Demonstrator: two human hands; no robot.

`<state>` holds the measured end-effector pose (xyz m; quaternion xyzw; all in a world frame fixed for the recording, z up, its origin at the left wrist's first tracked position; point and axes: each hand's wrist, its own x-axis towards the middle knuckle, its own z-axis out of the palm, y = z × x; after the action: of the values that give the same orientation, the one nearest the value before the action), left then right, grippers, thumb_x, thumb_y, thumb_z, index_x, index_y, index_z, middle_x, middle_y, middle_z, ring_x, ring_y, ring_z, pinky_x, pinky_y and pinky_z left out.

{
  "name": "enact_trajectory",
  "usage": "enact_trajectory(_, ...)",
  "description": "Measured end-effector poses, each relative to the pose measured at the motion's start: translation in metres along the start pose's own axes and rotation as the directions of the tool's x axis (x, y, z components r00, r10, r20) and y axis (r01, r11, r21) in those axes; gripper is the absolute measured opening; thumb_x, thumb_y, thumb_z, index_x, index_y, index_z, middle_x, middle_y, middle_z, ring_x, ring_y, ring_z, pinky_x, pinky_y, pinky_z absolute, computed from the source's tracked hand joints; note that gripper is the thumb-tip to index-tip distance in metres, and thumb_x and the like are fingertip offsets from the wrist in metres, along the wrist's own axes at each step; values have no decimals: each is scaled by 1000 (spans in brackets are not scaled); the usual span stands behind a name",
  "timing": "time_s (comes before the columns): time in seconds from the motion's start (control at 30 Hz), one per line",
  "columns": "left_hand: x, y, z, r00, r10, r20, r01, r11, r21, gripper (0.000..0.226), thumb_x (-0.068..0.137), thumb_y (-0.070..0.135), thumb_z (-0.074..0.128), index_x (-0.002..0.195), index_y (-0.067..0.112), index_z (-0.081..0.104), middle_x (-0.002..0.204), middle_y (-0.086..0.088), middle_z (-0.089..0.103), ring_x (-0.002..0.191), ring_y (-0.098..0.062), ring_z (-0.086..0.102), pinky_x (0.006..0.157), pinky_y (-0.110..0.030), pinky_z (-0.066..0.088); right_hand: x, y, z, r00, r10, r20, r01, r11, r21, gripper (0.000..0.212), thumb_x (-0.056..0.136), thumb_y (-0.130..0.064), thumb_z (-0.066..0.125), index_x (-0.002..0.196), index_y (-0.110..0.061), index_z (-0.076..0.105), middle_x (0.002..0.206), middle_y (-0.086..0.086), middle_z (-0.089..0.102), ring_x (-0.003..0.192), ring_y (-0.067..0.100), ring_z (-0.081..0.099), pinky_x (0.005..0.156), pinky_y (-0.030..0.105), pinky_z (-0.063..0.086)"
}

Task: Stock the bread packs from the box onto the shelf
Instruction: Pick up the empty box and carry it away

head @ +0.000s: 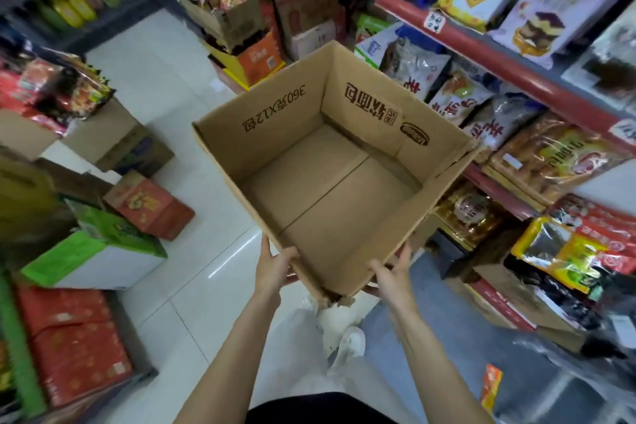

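A brown cardboard box [285,134] with printed writing is held up in front of me over the aisle floor, its inside bare. My left hand [273,268] grips the near wall at its left corner, thumb on the inside. My right hand [392,274] grips the same wall near its torn right corner. Bread packs [547,162] lie on the red-edged shelf [481,45] to the right, with more packs on the levels above and below.
White tiled floor runs ahead through the aisle. Red and green cartons [93,251] are stacked on the left. More stacked boxes [241,27] of snacks stand at the far end. Packaged goods [564,251] fill the lower right shelves. My shoes [347,337] are below the box.
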<state>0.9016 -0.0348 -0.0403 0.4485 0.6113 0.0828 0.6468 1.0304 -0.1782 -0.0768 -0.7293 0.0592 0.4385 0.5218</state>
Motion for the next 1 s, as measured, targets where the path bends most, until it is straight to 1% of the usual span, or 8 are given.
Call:
enact_trajectory(0.13,18,26,-39,989,39,-142,-52,994,-91,74,90,18,55,150,29,12,98,4,56,75,-20,61,62,-29,53,9,-44,46,978,-42,204,54,997,-51,84,87,-10,57,146,-42,5,124,1,55,92,20,66,65,32,58)
enact_trajectory(0.33,73,52,-78,969,-5,-247,-62,963,-263,81,86,19,58,151,25,9,129,-8,47,83,-13,56,73,-39,57,65,-92,132,950,-68,306,161,944,-289,97,59,-43,61,137,-53,5,143,1,45,116,30,57,88,51,53)
enact_trajectory(0.47,122,87,-100,983,-46,-178,-18,939,-344,90,86,7,62,151,17,0,86,-1,47,72,-14,52,84,-44,53,99,-134,195,954,-80,291,191,906,-377,96,59,-40,62,139,-50,11,138,3,49,111,30,59,82,48,56)
enact_trajectory(0.6,182,141,-131,991,-69,-117,29,949,-314,81,85,5,66,148,10,14,82,3,42,72,-14,51,71,-35,53,129,-188,260,974,-23,226,117,902,-415,85,83,-24,61,147,-40,7,141,-1,44,109,30,58,66,36,59)
enact_trajectory(0.7,223,188,-148,996,-43,-84,20,964,-267,75,87,6,63,144,20,16,71,12,45,74,-18,51,73,-35,50,158,-218,296,984,-10,178,72,937,-341,91,76,-28,64,146,-42,7,144,2,43,115,33,56,84,49,55)
enact_trajectory(0.77,248,220,-153,999,3,-45,-10,985,-173,77,87,12,64,145,20,15,94,17,53,86,-19,52,77,-34,51,176,-238,313,993,-9,117,45,952,-304,90,79,-24,64,147,-37,8,146,3,40,119,33,54,93,52,50)
enact_trajectory(0.87,288,262,-155,1000,20,10,-19,999,-38,97,83,24,67,151,25,-2,149,2,27,102,-18,52,85,-32,54,192,-262,329,1000,8,21,-4,985,-172,82,86,-13,59,148,-36,11,140,0,44,112,30,58,83,47,55)
enact_trajectory(1.0,343,324,-143,993,69,91,-81,987,137,96,83,30,65,151,29,-3,154,-1,26,85,-11,60,82,-33,55,232,-285,340,999,42,-23,-40,996,81,78,87,-4,57,146,-36,17,134,5,52,105,27,60,68,37,57)
